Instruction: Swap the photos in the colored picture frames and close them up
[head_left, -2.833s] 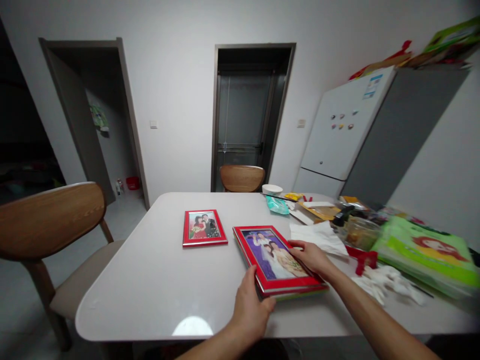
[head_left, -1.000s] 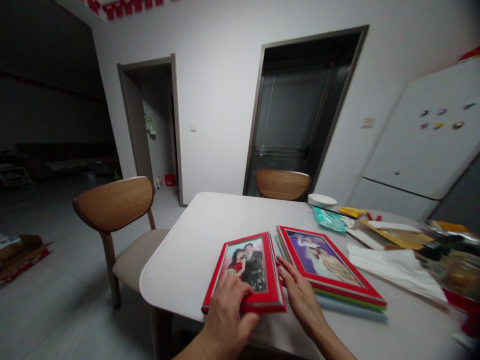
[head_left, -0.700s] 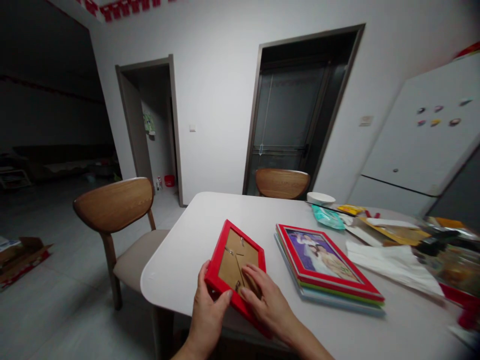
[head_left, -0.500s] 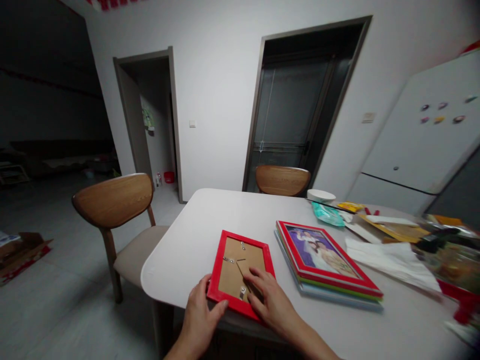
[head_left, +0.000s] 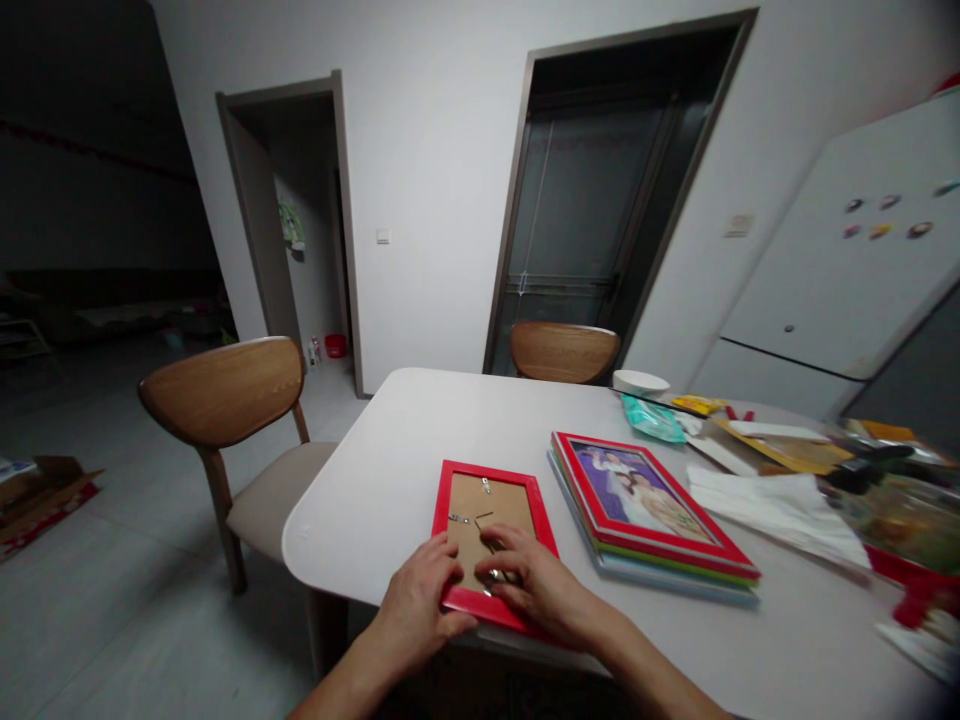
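A red picture frame [head_left: 536, 500] lies face down on the white table, its brown backing board [head_left: 466, 495] showing with small metal clips along the sides. My left hand [head_left: 420, 598] grips the frame's lower left corner, fingers over the left edge and thumb along the bottom rail. My right hand [head_left: 536, 585] rests over the lower right of the backing, its bent fingers closed around a metal clip [head_left: 495, 576] near the bottom edge. A thin dark stand piece or slit [head_left: 484, 516] shows at the board's middle, partly covered by those fingers.
Right of my hands lies a stack of picture frames [head_left: 652, 510], the top one red with a photo. Beyond are a white bowl [head_left: 640, 383], a teal packet [head_left: 652, 418] and white paper [head_left: 772, 510]. Wooden chairs [head_left: 225, 390] stand left and behind the table [head_left: 352, 500].
My left hand has shifted up and inward, its fingers now reaching over the frame's left side. My right hand's fingers have curled in over the lower clip. The view has tilted slightly.
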